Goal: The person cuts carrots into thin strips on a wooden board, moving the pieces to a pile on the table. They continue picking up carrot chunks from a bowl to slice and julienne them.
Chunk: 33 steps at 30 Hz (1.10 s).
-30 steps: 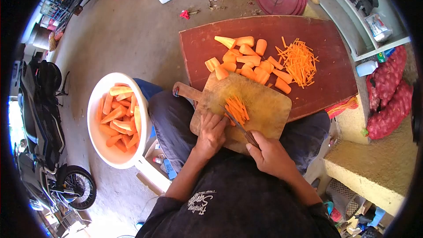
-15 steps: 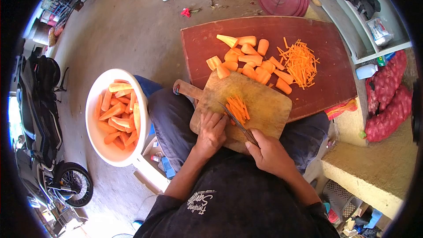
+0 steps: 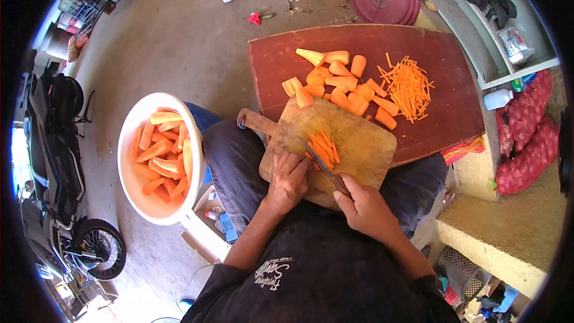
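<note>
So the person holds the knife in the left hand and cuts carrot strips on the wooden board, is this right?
Not quite: the head view shows the knife in the right hand. The left hand rests on the wooden board beside the carrot strips. The rest is right.

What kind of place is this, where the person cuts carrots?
Probably a home yard or garage used for food preparation: bare concrete floor, a parked motorcycle, red mesh sacks, and a cutting board on the person's lap.

Sunlit concrete floor (image 3: 179, 42), white shelving (image 3: 466, 24)
</note>
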{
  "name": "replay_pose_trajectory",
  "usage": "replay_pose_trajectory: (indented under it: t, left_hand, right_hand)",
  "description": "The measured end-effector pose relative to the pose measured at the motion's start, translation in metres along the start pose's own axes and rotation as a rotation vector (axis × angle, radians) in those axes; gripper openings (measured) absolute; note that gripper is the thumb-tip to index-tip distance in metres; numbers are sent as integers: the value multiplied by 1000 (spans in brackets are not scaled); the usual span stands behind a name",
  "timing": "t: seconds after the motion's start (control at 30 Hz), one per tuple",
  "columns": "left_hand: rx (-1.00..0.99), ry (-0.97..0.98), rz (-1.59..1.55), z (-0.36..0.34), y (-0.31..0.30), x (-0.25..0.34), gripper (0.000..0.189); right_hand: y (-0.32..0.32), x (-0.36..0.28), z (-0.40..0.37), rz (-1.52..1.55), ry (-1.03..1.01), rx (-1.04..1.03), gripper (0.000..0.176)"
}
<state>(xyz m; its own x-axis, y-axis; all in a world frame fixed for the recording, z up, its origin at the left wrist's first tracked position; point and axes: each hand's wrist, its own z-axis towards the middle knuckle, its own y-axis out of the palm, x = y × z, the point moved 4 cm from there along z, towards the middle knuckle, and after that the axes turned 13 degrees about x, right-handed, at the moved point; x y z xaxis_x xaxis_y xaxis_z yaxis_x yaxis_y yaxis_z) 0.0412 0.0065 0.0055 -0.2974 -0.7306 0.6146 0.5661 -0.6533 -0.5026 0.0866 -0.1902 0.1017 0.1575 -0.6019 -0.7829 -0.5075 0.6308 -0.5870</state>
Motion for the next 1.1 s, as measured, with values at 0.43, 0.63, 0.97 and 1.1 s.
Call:
replay_pose_trajectory:
  t: [0.43,0.63,0.97,1.1]
  left_hand:
    - [31,66,67,2,0,2,47]
    - [32,28,57,0,-1,2,44]
    - [31,58,76,7,-1,6,44]
    - [26,57,115,7,0,7,44]
  right_hand:
    - [13,18,6,-36,-32,-15,42]
    - [3,10,-2,71,-25,45,41]
    - [11,16,-2,-21,-6,-18,42]
    - [10,18,-1,-14,-9,-3,42]
